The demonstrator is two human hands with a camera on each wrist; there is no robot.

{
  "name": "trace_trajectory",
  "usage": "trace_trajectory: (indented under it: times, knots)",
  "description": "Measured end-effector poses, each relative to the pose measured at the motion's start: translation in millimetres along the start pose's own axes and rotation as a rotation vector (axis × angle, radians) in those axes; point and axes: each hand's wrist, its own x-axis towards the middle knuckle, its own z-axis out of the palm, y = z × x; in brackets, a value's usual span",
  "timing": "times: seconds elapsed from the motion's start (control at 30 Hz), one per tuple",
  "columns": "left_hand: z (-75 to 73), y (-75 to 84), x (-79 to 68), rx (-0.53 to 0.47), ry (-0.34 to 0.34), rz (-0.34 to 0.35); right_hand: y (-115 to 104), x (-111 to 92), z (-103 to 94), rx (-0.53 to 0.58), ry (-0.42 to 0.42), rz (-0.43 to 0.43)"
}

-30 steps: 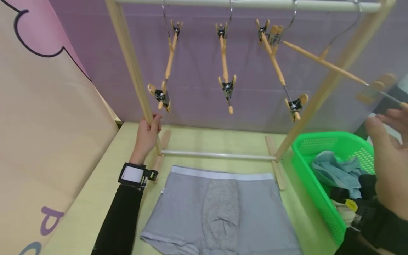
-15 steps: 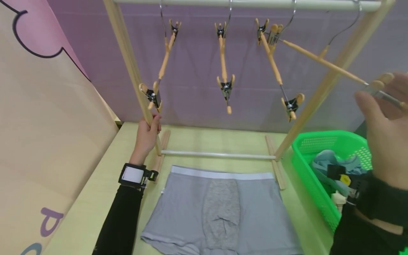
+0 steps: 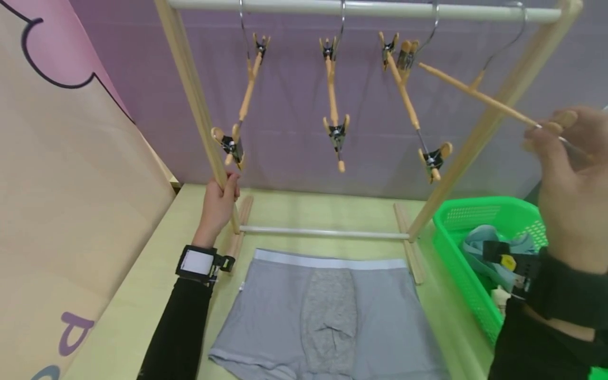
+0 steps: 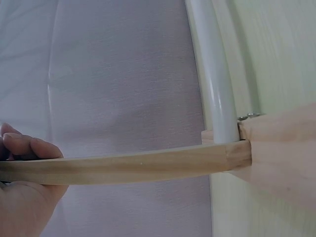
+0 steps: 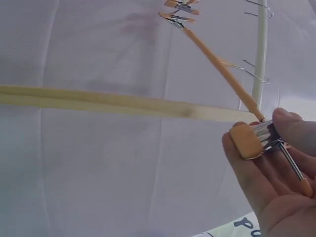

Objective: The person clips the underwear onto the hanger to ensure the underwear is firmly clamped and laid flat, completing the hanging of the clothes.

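My left hand (image 3: 220, 195) grips the left wooden post (image 3: 197, 100) of a small clothes rack, low down; the left wrist view shows thumb and fingers (image 4: 37, 148) on either side of it. At the right, my right hand (image 3: 572, 179) pinches the wooden-handled clip (image 5: 247, 141) at the near end of the rightmost clip hanger (image 3: 501, 107). The hanger's metal end rod (image 5: 291, 160) passes over the palm in the right wrist view. Grey boxer briefs (image 3: 385, 311) lie flat on the table in front of the rack, white waistband towards it.
Several other clip hangers, such as the middle one (image 3: 332, 89), hang from the white top rail (image 3: 294, 6). A green basket (image 3: 458, 274) holding blue-grey cloth stands right of the rack, partly behind my right forearm. A purple wall panel (image 3: 290, 153) rises behind.
My right hand has come in from the right onto the hanger's near clip and now pinches it. That hanger has shifted slightly left. The left hand keeps its grip on the post.
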Motion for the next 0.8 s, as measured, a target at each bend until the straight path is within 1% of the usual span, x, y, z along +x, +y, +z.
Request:
trace_trajectory:
  times: [0.1,0.13,0.23,0.27,0.3,0.4,0.47,0.53,0.63,0.67,0.7,0.8]
  knots:
    - [-1.0,0.1,-0.2,0.002,-0.002,0.003,-2,-1,-0.1,0.072,0.005,-0.050]
    - [-1.1,0.0,-0.3,0.003,-0.003,0.006,-4,-2,-0.5,0.088,0.007,-0.049]
    - [-0.7,0.5,-0.9,-0.002,-0.001,0.000,-9,-5,-2.5,0.104,0.015,-0.088]
    - [-0.5,0.4,-0.9,-0.002,0.000,-0.001,-10,-7,-3.7,0.080,0.018,-0.101]
    - [-0.3,0.1,-0.9,-0.002,0.002,-0.002,-10,-9,-4.6,0.084,0.027,-0.102]
    - [0.8,0.0,0.1,0.000,0.007,0.000,-7,-18,-7.7,0.036,0.064,-0.103]
    - [0.9,0.0,0.2,0.004,0.010,0.002,-3,-28,-10.4,-0.006,0.070,-0.078]
    - [0.7,0.4,-0.2,0.006,0.010,0.000,1,-39,-12.1,-0.076,0.066,-0.023]
    - [-0.3,0.4,-0.3,0.011,0.009,-0.001,7,-56,-12.6,-0.165,0.042,0.054]
    - [-0.7,0.1,-0.2,0.012,0.008,-0.001,9,-61,-12.3,-0.211,0.027,0.069]
    - [-1.0,-0.6,0.1,0.014,0.007,0.004,11,-66,-11.3,-0.232,0.015,0.089]
    - [-2.3,-3.0,0.6,0.026,0.004,0.019,18,-78,-7.1,-0.217,-0.041,0.110]
